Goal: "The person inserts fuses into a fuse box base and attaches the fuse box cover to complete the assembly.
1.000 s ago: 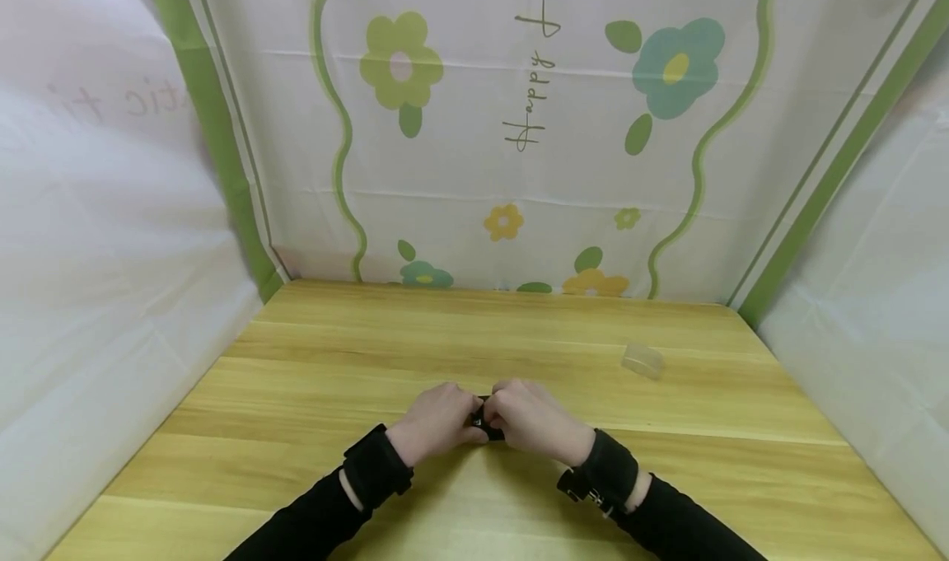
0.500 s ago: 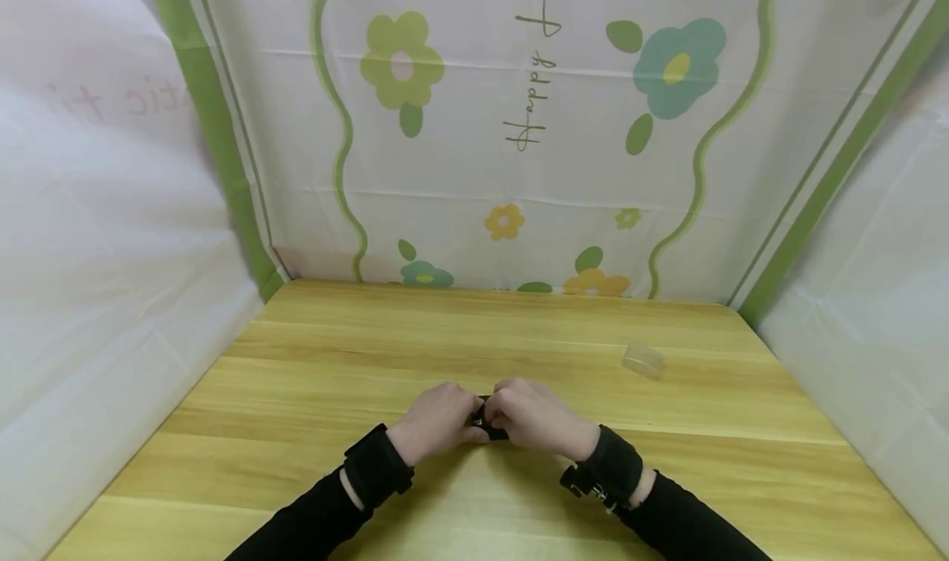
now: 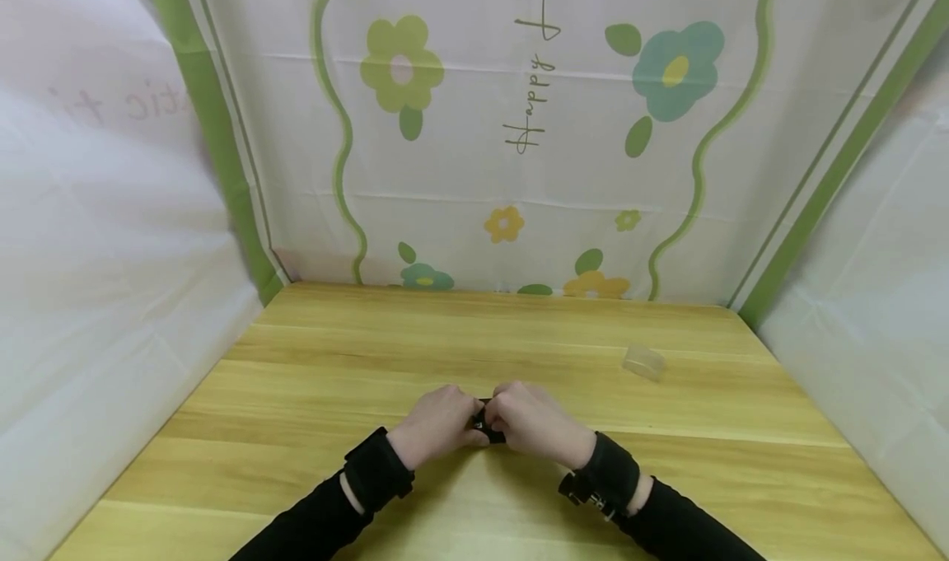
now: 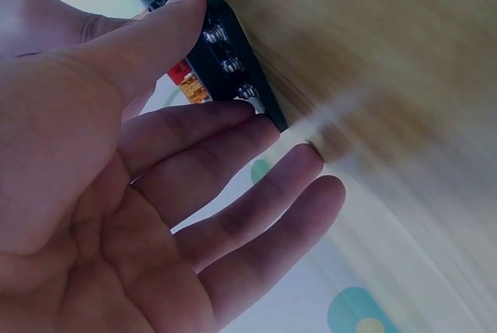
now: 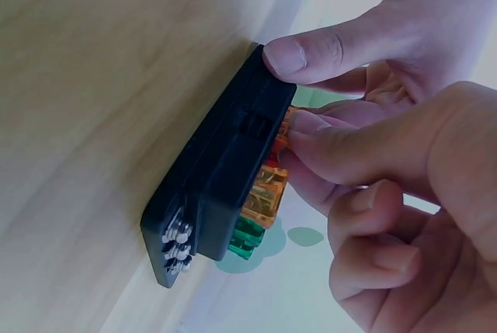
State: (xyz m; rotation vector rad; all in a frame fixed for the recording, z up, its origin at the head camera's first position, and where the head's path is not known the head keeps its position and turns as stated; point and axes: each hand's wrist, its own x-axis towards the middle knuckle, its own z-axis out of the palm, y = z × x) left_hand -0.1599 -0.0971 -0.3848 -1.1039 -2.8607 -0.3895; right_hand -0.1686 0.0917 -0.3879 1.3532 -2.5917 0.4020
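A black fuse box (image 5: 217, 170) sits on the wooden table, with orange, red and green blade fuses along its top and metal screw terminals (image 5: 177, 244) at its end. My left hand (image 3: 437, 421) grips one end, its thumb on the black edge and its fingertips at the far side in the left wrist view. With thumb and index finger, my right hand (image 3: 541, 421) pinches a fuse in the row; those fingertips partly hide it, between an orange fuse (image 5: 265, 193) and the left thumb's end. Green fuses (image 5: 247, 236) lie farther along. Most of the box is hidden in the head view.
A clear plastic piece (image 3: 643, 362) lies on the wooden table (image 3: 415, 330) at the back right. White flowered fabric (image 3: 460, 133) rises behind the table, and white sheets (image 3: 126, 240) stand along both sides.
My right hand and wrist shifted slightly right half a second ago and are now back left a little. My left hand has stayed on the fuse box.
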